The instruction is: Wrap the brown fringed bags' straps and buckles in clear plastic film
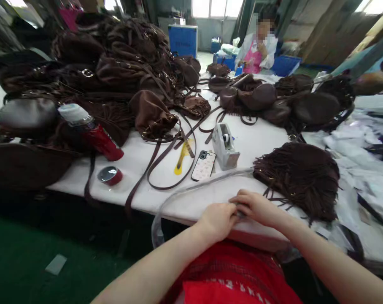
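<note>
My left hand (217,220) and my right hand (253,207) meet at the table's front edge, fingers curled together. Both close on a small greyish thing, mostly covered by the fingers, whose kind I cannot make out. Just right of my right hand lies a dark brown fringed bag (300,179), its thin tassels reaching close to the wrist. A long strip of clear plastic (191,188) runs from beside that bag, behind my hands, and hangs over the edge at the left. Beyond it stand a tape dispenser (225,147) and a phone in a patterned case (203,166).
A big heap of brown bags (115,71) fills the left side. Nearer are a red bottle (96,135), a tape roll (110,175) and a yellow comb (182,158). White wrapping (359,156) covers the right. A person in a pink apron (253,57) is across the table.
</note>
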Demonstrator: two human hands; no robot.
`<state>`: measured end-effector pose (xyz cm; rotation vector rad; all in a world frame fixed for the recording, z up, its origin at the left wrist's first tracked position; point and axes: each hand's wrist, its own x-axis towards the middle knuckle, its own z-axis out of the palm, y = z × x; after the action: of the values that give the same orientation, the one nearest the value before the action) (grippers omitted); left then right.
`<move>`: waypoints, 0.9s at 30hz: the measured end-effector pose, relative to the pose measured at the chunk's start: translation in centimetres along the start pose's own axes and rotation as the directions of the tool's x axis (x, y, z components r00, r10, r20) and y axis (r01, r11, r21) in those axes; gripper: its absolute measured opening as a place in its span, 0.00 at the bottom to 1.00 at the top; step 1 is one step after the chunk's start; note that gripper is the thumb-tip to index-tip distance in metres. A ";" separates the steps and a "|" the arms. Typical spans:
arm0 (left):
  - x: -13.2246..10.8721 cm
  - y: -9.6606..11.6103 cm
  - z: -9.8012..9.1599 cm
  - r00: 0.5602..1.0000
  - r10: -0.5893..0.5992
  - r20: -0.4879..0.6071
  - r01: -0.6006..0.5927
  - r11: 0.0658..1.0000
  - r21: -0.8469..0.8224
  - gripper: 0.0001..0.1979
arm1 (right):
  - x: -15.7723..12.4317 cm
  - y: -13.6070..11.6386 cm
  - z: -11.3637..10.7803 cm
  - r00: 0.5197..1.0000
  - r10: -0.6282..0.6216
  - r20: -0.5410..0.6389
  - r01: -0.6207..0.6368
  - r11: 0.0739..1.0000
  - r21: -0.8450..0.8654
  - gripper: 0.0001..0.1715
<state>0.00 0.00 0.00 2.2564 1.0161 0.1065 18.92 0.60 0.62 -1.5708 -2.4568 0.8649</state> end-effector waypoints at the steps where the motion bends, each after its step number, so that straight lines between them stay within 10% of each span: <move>1: 0.0 0.6 0.6 0.998 -0.063 -0.017 0.063 0.998 0.008 0.13 | -0.4 -0.4 0.4 0.995 0.081 -0.064 -0.083 0.996 -0.027 0.18; 9: -0.7 1.5 1.6 0.991 -0.120 -0.065 0.122 0.992 0.034 0.12 | -2.5 -1.4 4.6 0.896 0.302 -0.325 -0.346 0.934 -0.086 0.22; 19: -1.7 0.2 -0.2 0.999 0.040 -0.030 -0.036 0.991 0.131 0.09 | -1.0 -1.1 1.2 0.999 -0.054 -0.008 0.053 0.994 -0.092 0.18; 27: -1.0 2.5 3.0 0.989 -0.086 -0.124 0.101 0.988 0.116 0.11 | -1.6 -1.7 2.8 0.931 0.296 -0.216 -0.309 0.951 -0.027 0.12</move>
<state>1.91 -3.47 -0.70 2.3303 1.2198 0.1438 17.26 -2.40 -0.47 -1.9865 -2.1493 0.6235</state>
